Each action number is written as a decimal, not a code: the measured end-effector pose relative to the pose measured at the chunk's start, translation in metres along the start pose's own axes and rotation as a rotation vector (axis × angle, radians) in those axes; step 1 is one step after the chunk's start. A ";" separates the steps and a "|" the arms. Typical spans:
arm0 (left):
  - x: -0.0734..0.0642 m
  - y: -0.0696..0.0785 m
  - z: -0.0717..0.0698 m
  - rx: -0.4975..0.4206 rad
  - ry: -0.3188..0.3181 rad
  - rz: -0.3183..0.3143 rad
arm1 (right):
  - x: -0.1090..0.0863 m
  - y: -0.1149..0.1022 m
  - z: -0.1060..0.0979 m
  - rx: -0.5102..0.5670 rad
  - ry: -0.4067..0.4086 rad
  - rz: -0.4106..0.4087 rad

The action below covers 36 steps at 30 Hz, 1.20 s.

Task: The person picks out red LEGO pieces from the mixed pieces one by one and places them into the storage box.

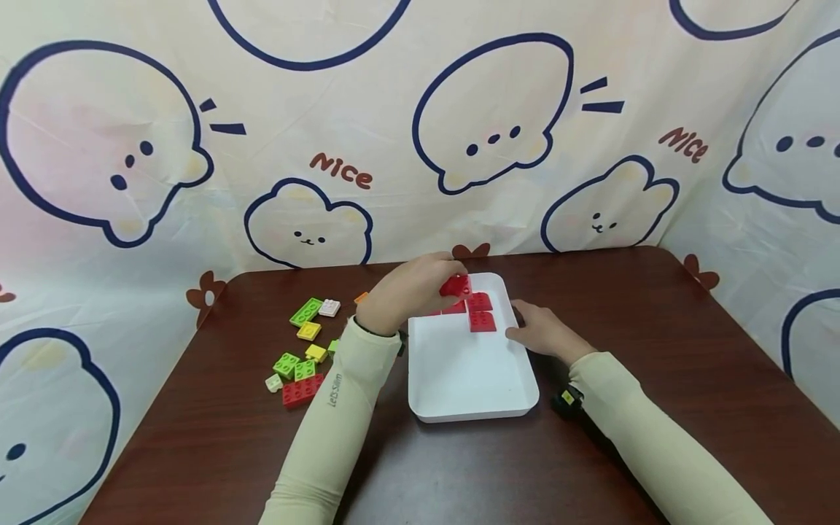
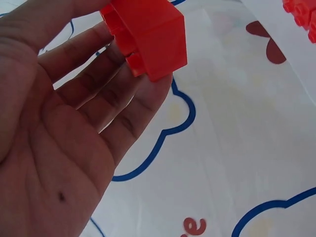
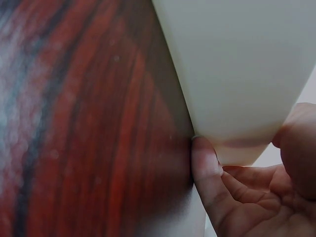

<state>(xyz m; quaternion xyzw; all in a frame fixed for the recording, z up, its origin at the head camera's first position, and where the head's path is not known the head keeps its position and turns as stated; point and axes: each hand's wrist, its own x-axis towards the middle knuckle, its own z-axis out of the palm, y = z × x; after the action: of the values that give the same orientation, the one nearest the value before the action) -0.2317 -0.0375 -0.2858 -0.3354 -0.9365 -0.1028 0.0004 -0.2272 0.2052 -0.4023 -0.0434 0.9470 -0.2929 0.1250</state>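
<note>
Left fingers (image 2: pixel 131 118) around red brick (image 2: pixel 160 42), "Lets Slim" on sleeve (image 1: pixel 335 430)

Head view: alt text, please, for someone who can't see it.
A person's left hand holds a red brick at the far end of a white tray with more red bricks in it, while the right hand grips the tray's right side. Loose bricks in several colours lie left of the tray on a brown table.

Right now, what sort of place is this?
Probably an indoor tabletop play or demo corner; the wider room isn't visible. Clues: cartoon-print backdrop behind a dark wood-look table, with toy bricks and a white tray on it.
</note>
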 end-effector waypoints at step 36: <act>0.024 -0.031 0.055 -0.022 -0.264 -0.137 | 0.001 0.001 0.000 0.024 -0.004 -0.004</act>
<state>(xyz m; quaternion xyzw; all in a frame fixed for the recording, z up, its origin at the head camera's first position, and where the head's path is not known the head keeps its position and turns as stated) -0.2658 -0.0352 -0.3443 -0.2814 -0.9478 -0.0680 -0.1336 -0.2283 0.2056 -0.4028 -0.0443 0.9431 -0.3043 0.1267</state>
